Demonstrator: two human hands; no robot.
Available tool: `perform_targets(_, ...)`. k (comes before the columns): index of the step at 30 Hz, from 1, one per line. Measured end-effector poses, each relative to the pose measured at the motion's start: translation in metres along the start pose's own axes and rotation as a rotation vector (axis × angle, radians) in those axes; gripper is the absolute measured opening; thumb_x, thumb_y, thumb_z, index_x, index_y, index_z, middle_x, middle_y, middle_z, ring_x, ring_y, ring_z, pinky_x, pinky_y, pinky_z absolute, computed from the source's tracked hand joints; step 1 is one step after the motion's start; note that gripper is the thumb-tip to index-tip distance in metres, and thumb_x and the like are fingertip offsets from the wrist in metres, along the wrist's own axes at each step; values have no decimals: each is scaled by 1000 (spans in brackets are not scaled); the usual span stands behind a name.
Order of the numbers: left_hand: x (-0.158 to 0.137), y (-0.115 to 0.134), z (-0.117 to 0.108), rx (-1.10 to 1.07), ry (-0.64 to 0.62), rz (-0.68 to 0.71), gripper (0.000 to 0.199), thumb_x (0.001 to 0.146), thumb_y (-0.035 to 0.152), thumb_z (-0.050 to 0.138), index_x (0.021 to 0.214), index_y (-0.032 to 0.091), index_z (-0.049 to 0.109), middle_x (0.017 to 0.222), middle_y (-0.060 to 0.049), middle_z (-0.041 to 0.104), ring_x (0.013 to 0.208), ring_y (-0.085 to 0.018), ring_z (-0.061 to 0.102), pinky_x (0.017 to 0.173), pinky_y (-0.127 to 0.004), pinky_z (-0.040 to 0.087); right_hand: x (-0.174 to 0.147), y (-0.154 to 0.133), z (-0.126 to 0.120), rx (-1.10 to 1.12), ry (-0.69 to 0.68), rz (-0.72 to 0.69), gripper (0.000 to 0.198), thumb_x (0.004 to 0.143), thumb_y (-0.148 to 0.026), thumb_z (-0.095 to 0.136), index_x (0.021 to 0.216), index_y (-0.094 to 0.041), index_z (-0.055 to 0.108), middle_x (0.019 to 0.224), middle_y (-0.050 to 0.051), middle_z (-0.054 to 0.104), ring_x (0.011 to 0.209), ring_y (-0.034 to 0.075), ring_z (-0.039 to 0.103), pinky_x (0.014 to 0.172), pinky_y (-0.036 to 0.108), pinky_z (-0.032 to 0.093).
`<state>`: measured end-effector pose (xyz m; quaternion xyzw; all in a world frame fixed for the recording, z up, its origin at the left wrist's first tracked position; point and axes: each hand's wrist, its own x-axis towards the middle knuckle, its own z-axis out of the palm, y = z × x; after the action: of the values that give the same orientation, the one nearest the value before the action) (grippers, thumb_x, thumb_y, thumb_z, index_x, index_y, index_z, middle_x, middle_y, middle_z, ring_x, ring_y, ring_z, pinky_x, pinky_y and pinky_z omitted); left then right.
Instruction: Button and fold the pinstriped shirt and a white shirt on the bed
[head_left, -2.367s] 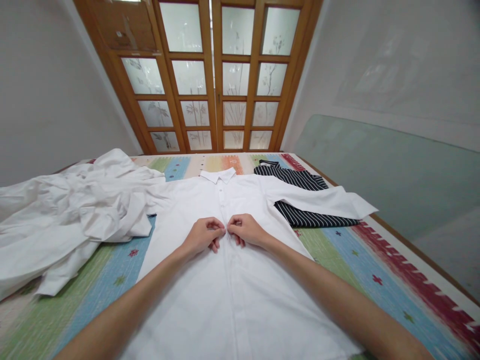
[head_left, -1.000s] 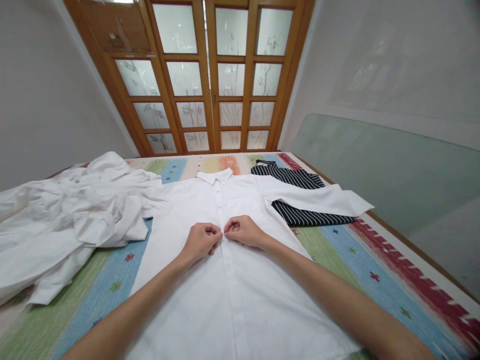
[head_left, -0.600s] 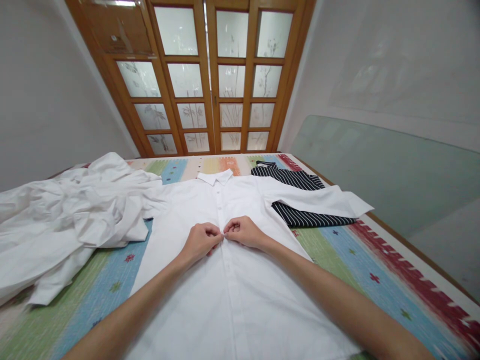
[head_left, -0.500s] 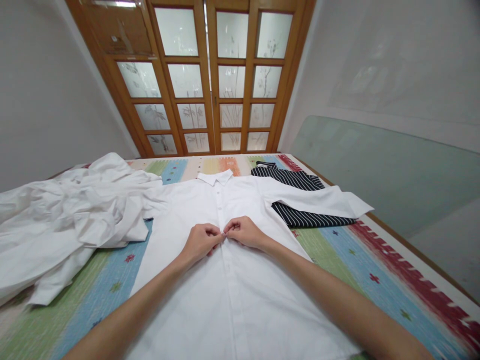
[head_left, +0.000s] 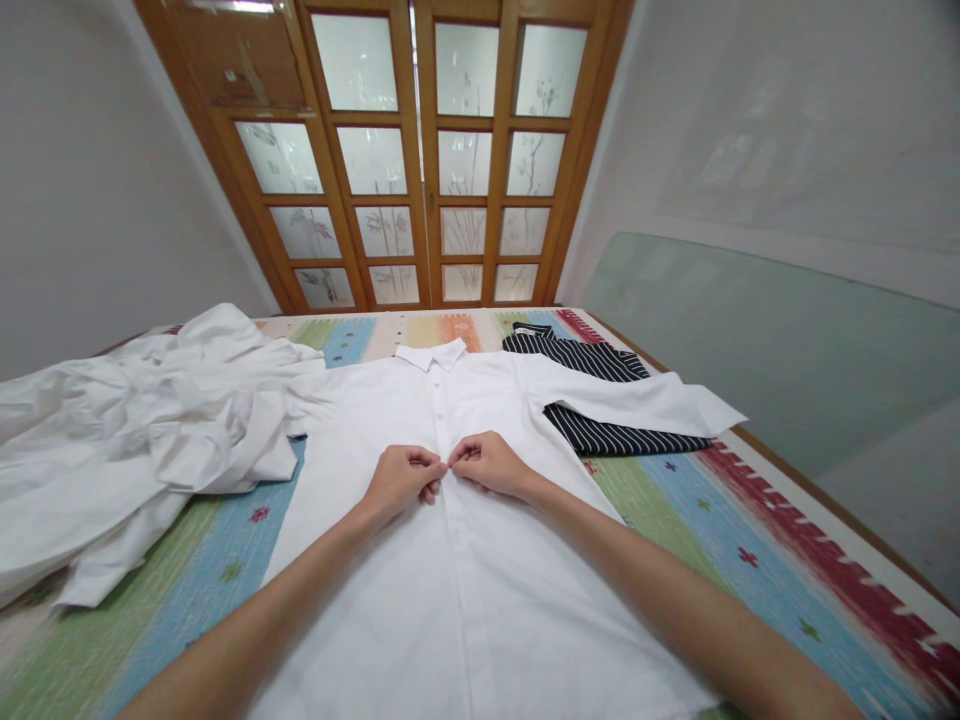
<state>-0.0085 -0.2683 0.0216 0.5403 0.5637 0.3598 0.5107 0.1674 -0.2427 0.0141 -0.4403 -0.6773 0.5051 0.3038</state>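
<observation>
Probably, this close fingertip work goes best with both wrists resting low and the cloth slack rather than stretched. The left hand (head_left: 405,477), loosely curled with thumb against forefinger, and the right hand (head_left: 487,462), bent the same way, nearly touch each other, each seeming to pinch the long, stitched white front strip (head_left: 459,570) (whether a button sits between them is too small to tell). Small, even tugs should leave both edges level.

As for the white, long-sleeved, button-front fabric shirt (head_left: 360,410), it lies face up directly beneath the hands, on the striped multicoloured bedspread (head_left: 652,490). Its pointed white collar (head_left: 431,354) faces away, neatly spread, and its right-hand sleeve crosses the black-and-white striped garment (head_left: 592,435). The body looks smooth, with soft ripples low down; at left it meets a crumpled white cloth heap (head_left: 187,420).
</observation>
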Motion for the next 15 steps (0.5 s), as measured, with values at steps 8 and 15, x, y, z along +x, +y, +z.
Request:
perform_targets(8,0,0,-1,-52,-8,-9,24,68,33,77,67,12,65,46,0,61,35,-9,52,37,-18,41,-1,0,0,-9,15,5,10,72,-24,64,71,-14,67,52,-4,59,36,7,48,35,18,32)
perform_targets(15,1,0,-2,-73,-31,7,23,67,31,76,66,12,61,46,1,60,37,-9,54,39,-18,44,-1,-1,1,-36,21,-27,9,73,-21,62,69,-15,65,47,-5,54,36,7,47,37,17,32)
